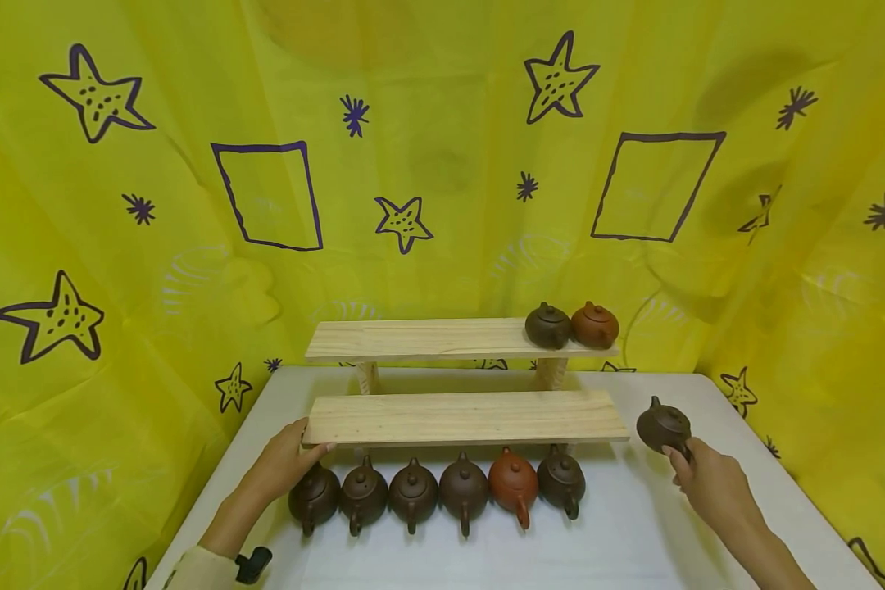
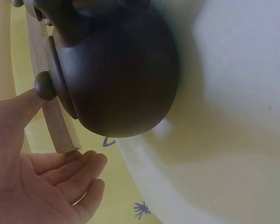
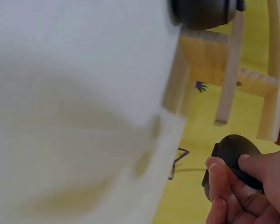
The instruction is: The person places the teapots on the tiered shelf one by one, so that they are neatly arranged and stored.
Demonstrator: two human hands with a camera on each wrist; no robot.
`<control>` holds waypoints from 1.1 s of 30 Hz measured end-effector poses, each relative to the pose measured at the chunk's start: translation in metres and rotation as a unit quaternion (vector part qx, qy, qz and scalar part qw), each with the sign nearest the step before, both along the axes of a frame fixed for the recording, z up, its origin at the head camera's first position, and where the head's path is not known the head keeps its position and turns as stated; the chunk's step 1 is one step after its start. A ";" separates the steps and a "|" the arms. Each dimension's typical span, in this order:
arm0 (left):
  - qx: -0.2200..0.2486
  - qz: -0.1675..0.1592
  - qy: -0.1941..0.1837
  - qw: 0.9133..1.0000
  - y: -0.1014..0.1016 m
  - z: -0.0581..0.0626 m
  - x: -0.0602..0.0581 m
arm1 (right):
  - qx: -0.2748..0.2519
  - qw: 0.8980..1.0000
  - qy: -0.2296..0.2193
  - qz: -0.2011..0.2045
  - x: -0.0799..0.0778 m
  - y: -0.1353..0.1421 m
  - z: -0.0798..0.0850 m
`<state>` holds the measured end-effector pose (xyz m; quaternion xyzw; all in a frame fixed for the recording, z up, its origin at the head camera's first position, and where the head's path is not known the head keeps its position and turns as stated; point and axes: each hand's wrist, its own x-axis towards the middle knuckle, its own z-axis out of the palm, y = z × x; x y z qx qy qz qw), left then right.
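1. Nearest, six lidded teapots (image 1: pixel 414 485) stand in a row on the white table (image 1: pixel 457 565), handles toward the person; five are dark brown, while the fifth from the left, an orange-red teapot (image 1: pixel 514 482), stands out. Their lids hide whatever is inside.
2. The right hand (image 1: pixel 721 485) pinches the handle of a dark teapot (image 1: pixel 662 424), holding it raised beyond the right end of the lower shelf (image 1: pixel 465 418).
3. The left hand (image 1: pixel 282 460) grips that shelf's left end between thumb and fingers, just beside the leftmost teapot.
4. Farther back, the upper shelf (image 1: pixel 413 339) carries two lidded teapots at its right end: a blackish teapot (image 1: pixel 548 326) and a russet teapot (image 1: pixel 594 326).
5. Behind hangs yellow cloth (image 1: pixel 442 279) printed with stars and outlined boxes.
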<state>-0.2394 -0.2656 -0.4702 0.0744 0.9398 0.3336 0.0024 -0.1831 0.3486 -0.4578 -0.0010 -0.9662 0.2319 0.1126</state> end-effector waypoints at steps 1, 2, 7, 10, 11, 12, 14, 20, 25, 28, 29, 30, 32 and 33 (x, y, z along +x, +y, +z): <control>0.000 0.000 0.000 1.000 0.000 0.000 0.000 | -0.003 1.000 0.002 0.000 -0.001 -0.001 0.003; 0.000 -0.001 0.000 1.000 0.000 0.000 0.000 | -0.004 1.000 0.006 0.000 -0.001 -0.002 0.007; -0.004 0.000 0.000 1.000 0.000 0.001 0.001 | -0.006 1.000 0.029 0.004 -0.002 -0.015 0.025; -0.005 0.001 0.000 1.000 0.000 0.002 0.001 | -0.009 0.999 0.041 0.010 -0.002 -0.026 0.036; -0.005 0.001 0.001 1.000 0.000 0.002 0.001 | -0.010 0.999 0.043 0.012 -0.002 -0.030 0.039; -0.005 0.002 0.002 1.000 0.001 0.001 0.001 | -0.012 0.999 0.045 0.014 -0.002 -0.034 0.043; -0.004 0.002 0.004 1.000 0.001 0.001 0.001 | -0.014 0.998 0.050 0.022 -0.002 -0.042 0.049; -0.002 0.002 0.006 1.000 0.001 0.000 0.001 | -0.020 0.998 0.042 0.039 -0.004 -0.068 0.068; -0.002 0.003 0.004 1.000 0.001 0.001 0.001 | -0.022 0.997 0.049 0.062 -0.007 -0.090 0.083; -0.004 0.006 0.002 1.000 0.001 0.002 0.001 | -0.020 0.995 0.057 0.076 -0.012 -0.104 0.090; -0.004 0.006 0.001 1.000 0.002 0.003 0.002 | -0.020 0.995 0.059 0.080 -0.014 -0.109 0.093; -0.004 0.007 0.001 1.000 0.002 0.003 0.002 | -0.019 0.994 0.061 0.083 -0.017 -0.113 0.095; -0.006 0.006 0.005 1.000 0.002 0.003 0.002 | -0.017 0.994 0.067 0.090 -0.022 -0.123 0.100; -0.006 0.006 0.006 1.000 0.002 0.003 0.002 | -0.017 0.993 0.069 0.094 -0.026 -0.127 0.102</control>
